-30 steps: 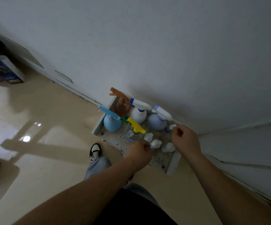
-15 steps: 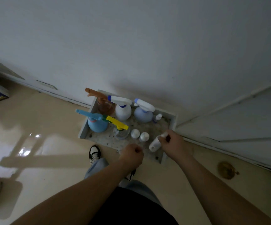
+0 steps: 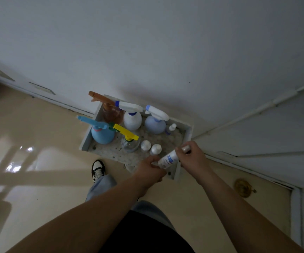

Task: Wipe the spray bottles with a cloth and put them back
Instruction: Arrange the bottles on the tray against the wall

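- Both hands on small white bottle (image 3: 167, 159), tilted over tray (image 3: 187, 133).
- Right hand (image 3: 191, 155) fingers clamped at cap end.
- Left hand (image 3: 150, 170) fingers closed at base.

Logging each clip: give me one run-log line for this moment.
small white bottle with blue label: tilted, held over tray | right hand: cap end | left hand: base end | cloth: not visible | grey speckled tray

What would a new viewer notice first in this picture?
Both hands meet over the near right corner of the tray: the left hand and right hand hold a small white bottle tilted between them. Behind, colourful spray bottles crowd the tray's left and back, the yellow trigger brightest.
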The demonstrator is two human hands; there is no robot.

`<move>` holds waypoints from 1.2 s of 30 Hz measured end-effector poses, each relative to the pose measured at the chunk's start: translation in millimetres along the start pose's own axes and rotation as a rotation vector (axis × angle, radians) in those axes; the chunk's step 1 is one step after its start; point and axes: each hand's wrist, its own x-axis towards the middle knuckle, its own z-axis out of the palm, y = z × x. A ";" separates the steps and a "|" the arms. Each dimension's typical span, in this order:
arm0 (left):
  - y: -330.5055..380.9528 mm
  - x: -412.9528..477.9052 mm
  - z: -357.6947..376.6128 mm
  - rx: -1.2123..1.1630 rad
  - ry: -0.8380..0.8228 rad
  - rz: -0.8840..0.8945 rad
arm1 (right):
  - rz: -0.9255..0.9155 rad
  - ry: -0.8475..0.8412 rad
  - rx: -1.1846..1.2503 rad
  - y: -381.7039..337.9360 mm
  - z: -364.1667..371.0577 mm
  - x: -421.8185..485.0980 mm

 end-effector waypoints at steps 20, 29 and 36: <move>-2.1 8.3 -21.1 0.068 0.164 -0.025 | -0.297 -0.060 -0.308 15.6 39.1 11.4; 3.9 7.6 -21.6 0.055 0.149 0.001 | -0.299 -0.041 -0.305 15.9 40.0 10.6; 6.7 8.3 -29.5 0.102 0.139 0.036 | -0.306 -0.074 -0.255 8.8 26.4 1.1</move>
